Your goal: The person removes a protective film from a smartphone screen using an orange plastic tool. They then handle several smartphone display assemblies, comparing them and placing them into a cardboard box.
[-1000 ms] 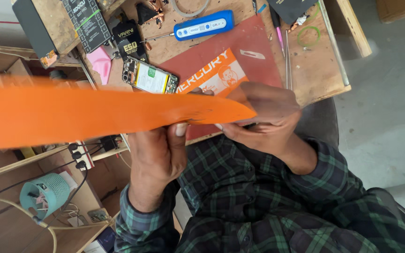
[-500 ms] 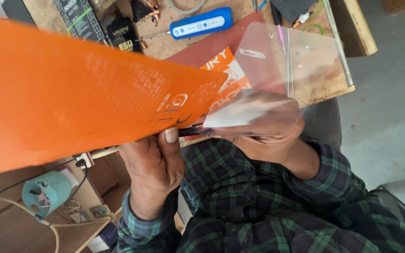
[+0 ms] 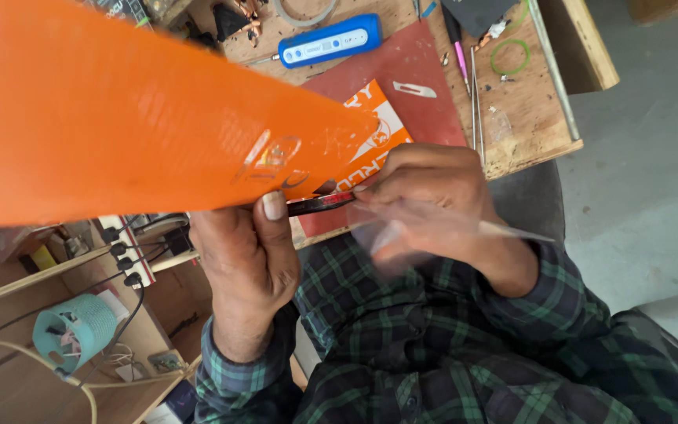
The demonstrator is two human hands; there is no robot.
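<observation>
My left hand (image 3: pixel 249 259) grips a thin dark phone (image 3: pixel 319 204), seen edge-on, with the thumb pressed on its near end. A large orange plastic sheet (image 3: pixel 143 118) rises from the phone toward the camera and hides the left half of the bench. My right hand (image 3: pixel 433 192) is at the phone's other end. Its fingers pinch a clear plastic film (image 3: pixel 449 229) that hangs blurred over the knuckles and wrist. Both sleeves are dark green plaid.
On the wooden bench (image 3: pixel 527 126) lie a red mat (image 3: pixel 417 63), an orange box (image 3: pixel 374 145), a blue oblong device (image 3: pixel 329 41), thin tweezers (image 3: pixel 472 78) and a green ring (image 3: pixel 510 56). A power strip (image 3: pixel 127 251) and a teal spool (image 3: pixel 76 330) sit lower left.
The orange sheet turned from edge-on to broad face and now fills the upper left. The clear film came away and swung from above the bench down over my right hand.
</observation>
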